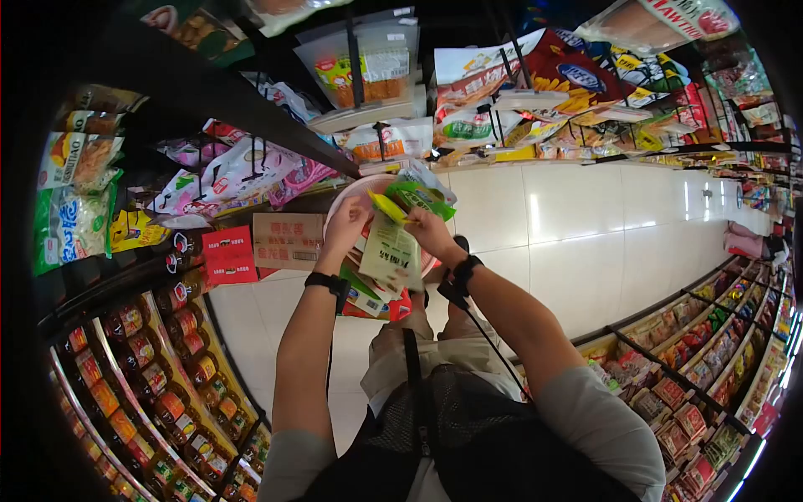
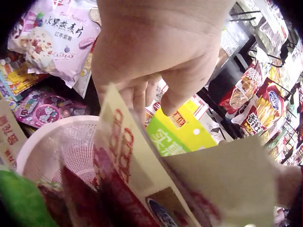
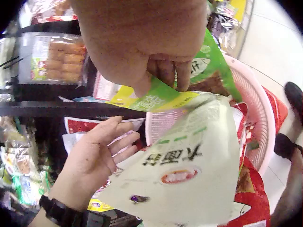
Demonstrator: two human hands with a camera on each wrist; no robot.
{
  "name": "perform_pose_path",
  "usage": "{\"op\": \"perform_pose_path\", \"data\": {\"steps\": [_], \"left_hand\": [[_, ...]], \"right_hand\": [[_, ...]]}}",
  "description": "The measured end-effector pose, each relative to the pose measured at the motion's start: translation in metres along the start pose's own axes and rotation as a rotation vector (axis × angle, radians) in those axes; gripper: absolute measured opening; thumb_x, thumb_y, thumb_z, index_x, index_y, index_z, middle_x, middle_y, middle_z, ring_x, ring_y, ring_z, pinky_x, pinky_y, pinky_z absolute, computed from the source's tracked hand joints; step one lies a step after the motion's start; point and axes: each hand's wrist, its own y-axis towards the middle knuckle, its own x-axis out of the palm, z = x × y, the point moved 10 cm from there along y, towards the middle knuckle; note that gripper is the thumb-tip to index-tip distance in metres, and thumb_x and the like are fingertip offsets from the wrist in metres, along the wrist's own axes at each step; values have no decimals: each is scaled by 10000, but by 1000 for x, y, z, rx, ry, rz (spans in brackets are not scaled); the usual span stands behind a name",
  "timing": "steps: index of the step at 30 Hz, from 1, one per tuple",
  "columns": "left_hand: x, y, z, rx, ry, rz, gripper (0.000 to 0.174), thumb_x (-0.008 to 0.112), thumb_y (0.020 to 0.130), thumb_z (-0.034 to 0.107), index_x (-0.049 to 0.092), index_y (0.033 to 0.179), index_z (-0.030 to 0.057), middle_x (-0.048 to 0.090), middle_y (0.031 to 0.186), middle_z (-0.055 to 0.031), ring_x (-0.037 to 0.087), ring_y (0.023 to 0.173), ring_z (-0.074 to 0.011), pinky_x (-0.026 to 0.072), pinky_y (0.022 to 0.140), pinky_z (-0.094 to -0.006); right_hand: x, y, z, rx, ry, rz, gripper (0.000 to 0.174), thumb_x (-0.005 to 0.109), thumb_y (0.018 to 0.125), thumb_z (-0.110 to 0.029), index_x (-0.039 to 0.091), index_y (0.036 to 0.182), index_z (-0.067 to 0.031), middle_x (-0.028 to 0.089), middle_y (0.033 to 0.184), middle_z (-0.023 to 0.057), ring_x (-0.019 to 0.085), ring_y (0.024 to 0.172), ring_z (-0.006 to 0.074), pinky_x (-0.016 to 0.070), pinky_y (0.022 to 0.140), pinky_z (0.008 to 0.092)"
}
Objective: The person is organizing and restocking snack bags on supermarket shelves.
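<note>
My right hand (image 1: pixel 431 234) pinches the yellow-green top edge of a pale snack packet (image 3: pixel 180 161), which hangs tilted over a pink plastic basket (image 3: pixel 267 109). The packet's dark lettering and small red oval face the right wrist camera. Across from it, my left hand (image 3: pixel 97 156) has its fingers loosely extended, with nothing held between them. A green packet with a fish drawing (image 3: pixel 220 78) stands at the basket's rim, just beyond my right hand. Red packets (image 3: pixel 253 198) stick out below the pale one. In the left wrist view, cream packaging (image 2: pixel 128 142) covers part of the left fingers.
Hanging snack bags (image 1: pixel 368 67) line the black rack ahead. A brown carton (image 1: pixel 288 238) and a red box (image 1: pixel 230 255) stand left of the basket, above shelves of bottles (image 1: pixel 171 402). Tiled floor (image 1: pixel 577 209) stretches right, with another person (image 1: pixel 753 243) far off.
</note>
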Motion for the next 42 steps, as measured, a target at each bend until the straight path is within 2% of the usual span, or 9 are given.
{"op": "perform_pose_path", "data": {"steps": [6,11,14,15,21,22,26,37,42], "left_hand": [[-21,-54,30,295,-136,39,590,678,881,100,438,1419,67,611,1268,-140,619,1109,-234,501,920,-348],[-22,-161,126,357,-209,-240,617,751,853,145,478,1395,35,564,1350,-121,497,1278,-215,368,1091,-358],[-11,-221,148,532,-341,-267,501,737,882,158,549,1335,53,618,1238,-34,581,1081,-107,493,940,-313],[11,-236,145,444,-523,-466,486,738,879,154,560,1318,45,642,1198,-38,575,1090,-101,486,943,-307],[53,-347,154,160,-510,-516,629,675,942,257,385,1445,15,603,1267,-78,552,1154,-138,442,1015,-313],[46,-357,164,287,-584,-432,592,658,955,240,397,1432,4,604,1265,-74,561,1147,-133,450,1012,-321],[31,-380,163,399,-742,-300,500,606,989,190,421,1409,-9,591,1289,-66,568,1163,-141,449,1026,-340],[-63,-386,142,502,-990,-62,476,525,1032,240,399,1428,7,541,1349,-62,522,1225,-157,414,1060,-331],[-171,-408,135,624,-971,-24,489,517,1036,262,390,1432,4,544,1336,-70,529,1206,-160,420,1051,-333]], "right_hand": [[-34,-70,-144,-275,20,-118,74,614,929,-67,567,906,-15,604,789,112,598,737,197,477,687,313],[-74,-149,-228,-299,197,-196,81,621,948,-80,579,938,-12,660,950,99,630,850,191,499,775,305],[-115,-199,-256,-317,321,-130,59,608,949,-56,565,965,-18,667,1012,118,635,929,204,499,849,332],[-121,-211,-249,-290,398,-130,84,612,950,-58,544,989,-28,671,1077,129,629,966,207,492,896,330],[-142,-262,-277,-319,1132,-126,160,604,937,-53,523,1074,-57,655,1141,99,623,1040,202,470,965,379],[-141,-265,-277,-315,1176,-122,176,593,939,-42,531,1104,-54,650,1164,90,618,1063,199,464,975,377],[-115,-275,-270,-247,790,-89,495,599,930,-6,437,1397,-37,601,1272,73,576,1124,154,448,978,312],[-14,-271,-328,-258,480,-389,411,574,949,7,459,1343,-3,625,1249,88,597,1131,153,457,970,302],[51,-238,-403,-352,436,-416,387,571,952,4,471,1326,11,623,1234,82,595,1126,159,456,980,308]]}}
